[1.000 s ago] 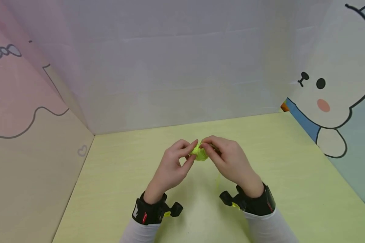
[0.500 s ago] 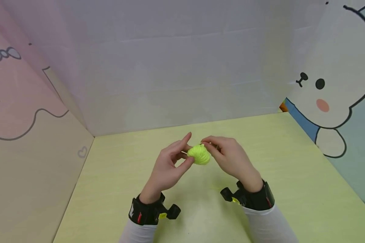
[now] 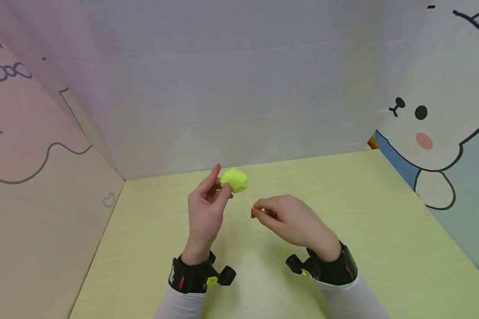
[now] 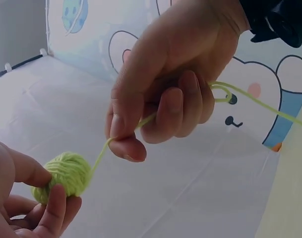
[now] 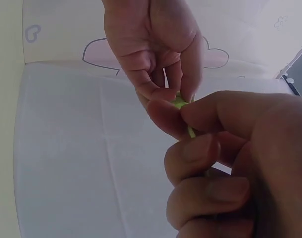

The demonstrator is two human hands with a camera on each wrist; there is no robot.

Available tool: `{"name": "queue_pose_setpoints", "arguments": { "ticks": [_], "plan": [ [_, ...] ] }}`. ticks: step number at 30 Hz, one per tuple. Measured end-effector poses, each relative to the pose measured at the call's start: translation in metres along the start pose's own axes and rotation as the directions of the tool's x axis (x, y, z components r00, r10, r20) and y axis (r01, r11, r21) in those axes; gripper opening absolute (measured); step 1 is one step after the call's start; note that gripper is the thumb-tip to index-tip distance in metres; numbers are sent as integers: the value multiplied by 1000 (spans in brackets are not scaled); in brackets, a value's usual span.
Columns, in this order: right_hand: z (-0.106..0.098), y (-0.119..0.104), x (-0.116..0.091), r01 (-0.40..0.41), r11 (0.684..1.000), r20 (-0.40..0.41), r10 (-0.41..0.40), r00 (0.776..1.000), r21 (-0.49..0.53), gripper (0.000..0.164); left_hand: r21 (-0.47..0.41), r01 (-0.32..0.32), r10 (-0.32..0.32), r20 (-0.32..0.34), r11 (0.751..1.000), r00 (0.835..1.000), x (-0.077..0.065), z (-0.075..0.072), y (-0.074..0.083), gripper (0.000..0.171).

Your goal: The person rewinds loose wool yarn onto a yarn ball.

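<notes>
A small ball of yellow-green yarn (image 3: 235,180) is pinched between the thumb and fingers of my left hand (image 3: 205,210), above the far half of the table. From the ball a short strand of yarn (image 4: 98,159) runs to my right hand (image 3: 291,219), lower and to the right. That hand pinches the strand between thumb and index finger, the other fingers curled in. In the left wrist view the loose yarn tail (image 4: 260,100) leaves the right hand's far side in a loop. The right wrist view shows only a bit of the ball (image 5: 178,101) behind the fingers.
A pale yellow tabletop (image 3: 151,221) lies under both hands. Behind it rises a whitish sheet wall (image 3: 231,97), with cartoon-printed panels at left and right (image 3: 435,133). Each wrist wears a black strap with a camera (image 3: 195,274).
My left hand has moved left and away with the ball. My right hand has dropped lower, leaving a strand stretched between the two hands, which were together at the ball before.
</notes>
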State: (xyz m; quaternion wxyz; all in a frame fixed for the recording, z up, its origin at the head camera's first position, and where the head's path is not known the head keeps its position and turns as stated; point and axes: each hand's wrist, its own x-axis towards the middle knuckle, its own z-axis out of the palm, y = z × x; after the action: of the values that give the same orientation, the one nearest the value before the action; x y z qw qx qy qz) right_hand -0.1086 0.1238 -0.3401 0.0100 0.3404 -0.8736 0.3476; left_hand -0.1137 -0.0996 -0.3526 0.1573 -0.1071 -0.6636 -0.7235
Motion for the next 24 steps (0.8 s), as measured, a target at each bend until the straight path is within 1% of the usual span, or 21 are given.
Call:
{"name": "queue_pose_setpoints", "arguments": {
  "ticks": [4, 8, 11, 13, 15, 17, 19, 21, 24],
  "plan": [
    [0, -3, 0, 30, 999, -22, -30, 999, -18, 15, 101, -73, 72, 14, 992, 997, 0, 0, -4, 58],
    [-1, -4, -1, 42, 999, -86, -44, 995, -30, 15, 231, -152, 143, 52, 961, 988, 1, 0, -7, 56],
    [-1, -3, -2, 53, 998, -149, -56, 987, -20, 14, 299, -185, 160, 105, 936, 981, 2, -2, -8, 57],
    [-1, -2, -2, 64, 998, -196, -67, 978, -17, 12, 322, -203, 161, 154, 925, 975, 2, -3, -9, 57],
    [-2, -1, -2, 76, 997, -247, -76, 966, -10, 11, 332, -214, 149, 209, 919, 966, 2, -4, -9, 57],
    [-2, 1, -2, 92, 996, -299, -93, 950, -16, 10, 335, -230, 140, 271, 914, 952, 3, -6, -9, 58],
    [-2, 3, -1, 106, 994, -343, -109, 933, -28, 9, 332, -247, 131, 335, 910, 933, 3, -7, -8, 58],
    [-2, 5, -1, 119, 992, -376, -125, 918, -40, 9, 325, -266, 123, 399, 907, 908, 2, -8, -6, 58],
    [-3, 6, 0, 125, 991, -405, -136, 904, -53, 10, 308, -294, 118, 482, 905, 868, 2, -8, -3, 58]
  ]
}}
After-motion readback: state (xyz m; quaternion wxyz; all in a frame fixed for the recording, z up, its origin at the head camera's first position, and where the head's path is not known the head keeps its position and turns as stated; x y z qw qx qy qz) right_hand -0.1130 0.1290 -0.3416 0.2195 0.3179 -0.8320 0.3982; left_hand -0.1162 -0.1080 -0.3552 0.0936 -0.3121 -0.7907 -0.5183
